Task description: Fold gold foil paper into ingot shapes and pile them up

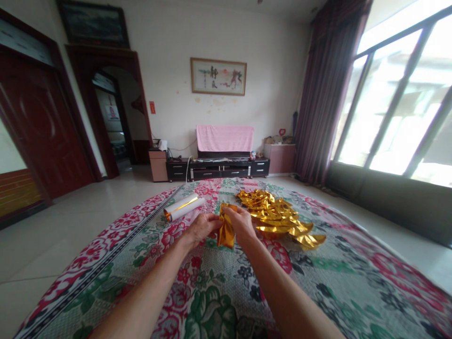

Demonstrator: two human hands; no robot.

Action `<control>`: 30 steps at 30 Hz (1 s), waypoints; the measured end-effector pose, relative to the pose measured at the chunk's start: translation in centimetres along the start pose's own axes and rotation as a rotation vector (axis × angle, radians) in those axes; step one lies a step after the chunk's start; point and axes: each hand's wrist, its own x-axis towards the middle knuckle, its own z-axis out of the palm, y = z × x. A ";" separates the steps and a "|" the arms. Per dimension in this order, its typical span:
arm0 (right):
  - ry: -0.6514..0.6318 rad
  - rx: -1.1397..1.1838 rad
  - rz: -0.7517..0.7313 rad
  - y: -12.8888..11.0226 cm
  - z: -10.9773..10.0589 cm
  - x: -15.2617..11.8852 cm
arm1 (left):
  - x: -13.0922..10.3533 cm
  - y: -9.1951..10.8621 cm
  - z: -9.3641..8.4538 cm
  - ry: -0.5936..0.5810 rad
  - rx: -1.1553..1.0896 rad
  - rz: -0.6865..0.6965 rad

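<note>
A piece of gold foil paper, partly folded, is held upright between both hands over the patterned cloth. My left hand pinches its left edge with thumb and fingers. On the other side my right hand grips the upper right part, its fingers closed on the foil. To the right of the hands lies a heap of folded gold foil pieces, pointed at their ends. A white roll with gold foil showing rests to the left, beyond my left hand.
A floral cloth covers the round surface in front of me. Farther back stands a low black cabinet with a pink cloth above it. A dark curtain and large windows are at the right, a red door at the left.
</note>
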 end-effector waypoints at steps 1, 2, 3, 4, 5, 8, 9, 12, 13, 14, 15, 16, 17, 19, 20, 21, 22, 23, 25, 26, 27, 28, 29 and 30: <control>-0.002 0.007 0.001 0.0 0.0 0.0 | -0.1 0.1 0.0 -0.010 -0.005 -0.007; -0.004 0.013 0.000 0.0 0.0 0.0 | -0.2 0.2 0.0 -0.025 -0.014 -0.015; -0.004 0.016 -0.005 0.0 -0.1 0.0 | -0.2 0.3 0.0 -0.044 -0.024 -0.025; -0.005 0.014 -0.010 0.0 -0.1 -0.1 | -0.3 0.3 0.0 -0.064 -0.034 -0.034; -0.004 0.011 -0.013 -0.1 -0.1 -0.1 | -0.4 0.3 -0.1 -0.083 -0.041 -0.040; 0.000 0.004 -0.007 -0.3 -0.2 -0.1 | -0.6 0.2 -0.2 -0.143 -0.045 -0.056; 0.004 0.001 -0.004 -0.4 -0.2 -0.1 | -0.7 0.2 -0.2 -0.168 -0.044 -0.067; 0.025 -0.015 -0.014 -0.7 -0.3 0.0 | -0.8 0.2 -0.2 -0.222 -0.048 -0.102; 0.031 -0.019 -0.019 -0.8 -0.3 0.0 | -0.8 0.2 -0.2 -0.228 -0.050 -0.105; 0.036 -0.021 -0.023 -0.8 -0.3 0.1 | -0.8 0.2 -0.2 -0.232 -0.051 -0.104; 0.038 -0.023 -0.025 -0.9 -0.3 0.1 | -0.8 0.2 -0.2 -0.236 -0.050 -0.102; 0.040 -0.022 -0.026 -0.9 -0.3 0.1 | -0.8 0.2 -0.1 -0.240 -0.050 -0.100; 0.041 -0.020 -0.024 -0.9 -0.3 0.1 | -0.8 0.2 -0.1 -0.241 -0.050 -0.099; 0.043 -0.011 -0.017 -0.9 -0.3 0.1 | -0.8 0.2 -0.1 -0.233 -0.049 -0.095; 0.043 -0.004 -0.012 -1.0 -0.3 0.2 | -0.8 0.2 -0.1 -0.226 -0.046 -0.092; 0.041 0.002 -0.007 -1.0 -0.3 0.2 | -0.7 0.2 0.0 -0.218 -0.043 -0.086; 0.038 0.005 -0.004 -1.0 -0.3 0.2 | -0.7 0.3 0.0 -0.211 -0.040 -0.080; 0.033 0.008 -0.004 -1.0 -0.3 0.2 | -0.7 0.3 0.1 -0.207 -0.039 -0.074; 0.030 0.012 -0.009 -0.9 -0.3 0.3 | -0.7 0.4 0.2 -0.201 -0.042 -0.070; 0.032 0.013 -0.013 -0.9 -0.4 0.3 | -0.7 0.4 0.2 -0.199 -0.044 -0.072; 0.035 0.013 -0.016 -0.9 -0.4 0.3 | -0.7 0.4 0.2 -0.199 -0.044 -0.073; 0.039 0.014 -0.017 -0.9 -0.4 0.3 | -0.7 0.4 0.2 -0.198 -0.043 -0.074; 0.041 0.013 -0.017 -0.9 -0.4 0.3 | -0.7 0.4 0.2 -0.196 -0.040 -0.073; 0.042 0.011 -0.016 -1.0 -0.4 0.3 | -0.6 0.3 0.2 -0.192 -0.036 -0.070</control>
